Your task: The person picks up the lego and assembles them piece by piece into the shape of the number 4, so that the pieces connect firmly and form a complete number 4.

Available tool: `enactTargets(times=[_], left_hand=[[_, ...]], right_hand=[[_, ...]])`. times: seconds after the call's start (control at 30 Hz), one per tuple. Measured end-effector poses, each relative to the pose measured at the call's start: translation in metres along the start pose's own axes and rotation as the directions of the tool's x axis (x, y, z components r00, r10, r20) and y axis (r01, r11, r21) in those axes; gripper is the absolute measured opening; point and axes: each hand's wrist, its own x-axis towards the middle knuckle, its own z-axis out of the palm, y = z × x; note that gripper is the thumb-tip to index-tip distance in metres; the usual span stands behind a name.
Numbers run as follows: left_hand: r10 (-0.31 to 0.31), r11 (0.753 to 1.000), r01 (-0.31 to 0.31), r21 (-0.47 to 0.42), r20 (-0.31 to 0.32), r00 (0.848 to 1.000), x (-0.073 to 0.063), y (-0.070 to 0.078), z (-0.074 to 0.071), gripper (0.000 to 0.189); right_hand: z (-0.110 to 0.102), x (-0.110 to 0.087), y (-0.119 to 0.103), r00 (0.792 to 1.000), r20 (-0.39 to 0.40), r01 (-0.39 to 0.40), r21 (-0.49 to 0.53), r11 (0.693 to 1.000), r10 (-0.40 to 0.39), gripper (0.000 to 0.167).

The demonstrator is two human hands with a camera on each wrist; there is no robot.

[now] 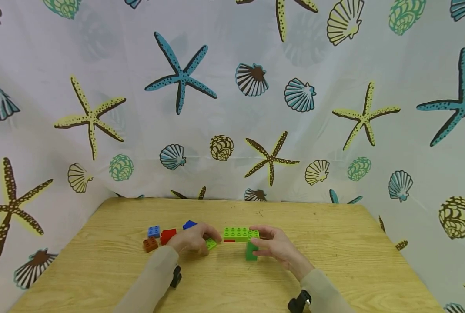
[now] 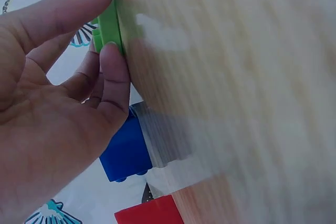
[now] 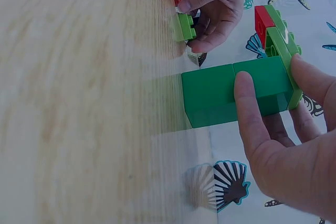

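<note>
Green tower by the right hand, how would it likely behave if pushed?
The green tower might tip toward its overhanging light green top, since the dark green bricks support only one end. It is likely stiff, its parts fitting flush, and may slide, as its sides look smooth.

A light wood-grain tabletop (image 1: pixel 342 248) spreads beneath the left hand (image 1: pixel 195 237) and right hand (image 1: pixel 276 248). Beyond them and to either side hangs white fabric (image 1: pixel 232 117) printed with colored starfish (image 1: pixel 182 77) and seashells (image 1: pixel 245 80).
</note>
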Motion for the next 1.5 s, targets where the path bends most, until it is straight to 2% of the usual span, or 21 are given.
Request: enactTargets(times=[0.13, 0.33, 0.57, 0.73, 0.8, 0.97, 1.17, 1.4, 1.5], left_hand=[[0.012, 0.999, -0.012, 0.041, 0.006, 1.0, -0.001, 0.0, 0.001, 0.046], [-0.011, 0.997, 0.013, 0.08, -0.018, 1.0, 0.0, 0.002, 0.001, 0.04], [-0.001, 0.996, 0.006, 0.087, -0.051, 0.999, -0.002, 0.006, -0.001, 0.038], [0.015, 1.0, -0.016, -0.017, -0.057, 0.998, -0.006, 0.007, -0.005, 0.043], [0.027, 0.998, -0.031, -0.054, -0.077, 0.997, -0.008, 0.007, -0.006, 0.045], [0.089, 0.992, -0.102, -0.068, -0.178, 0.98, -0.009, 0.012, -0.008, 0.039], [0.061, 0.979, -0.11, -0.174, -0.267, 0.962, -0.009, 0.018, -0.006, 0.039], [0.111, 0.952, -0.205, -0.227, -0.365, 0.924, -0.01, 0.025, -0.003, 0.041], [0.114, 0.944, -0.219, -0.247, -0.379, 0.918, -0.01, 0.028, -0.001, 0.042]], right_hand=[[-0.001, 0.0, 0.0, 1.0, 0.001, 0.0, 0.0, 1.0, 0.0, 0.054], [-0.001, -0.001, 0.001, 1.0, 0.002, -0.001, 0.004, 1.0, 0.001, 0.055], [-0.002, -0.002, 0.0, 1.0, -0.007, 0.004, 0.011, 1.0, -0.004, 0.058], [-0.003, -0.002, -0.001, 1.0, -0.009, 0.003, 0.006, 1.0, -0.003, 0.059], [-0.003, -0.001, -0.001, 1.0, -0.007, 0.0, 0.003, 1.0, 0.0, 0.059], [0.0, 0.0, -0.002, 1.0, -0.005, 0.006, -0.002, 1.0, -0.006, 0.058], [0.0, 0.0, -0.001, 1.0, -0.004, 0.0, -0.003, 1.0, 0.0, 0.055], [-0.002, 0.0, -0.001, 1.0, 0.006, 0.006, 0.004, 1.0, -0.006, 0.054], [-0.002, 0.0, 0.0, 1.0, 0.008, 0.002, 0.005, 1.0, -0.002, 0.055]])
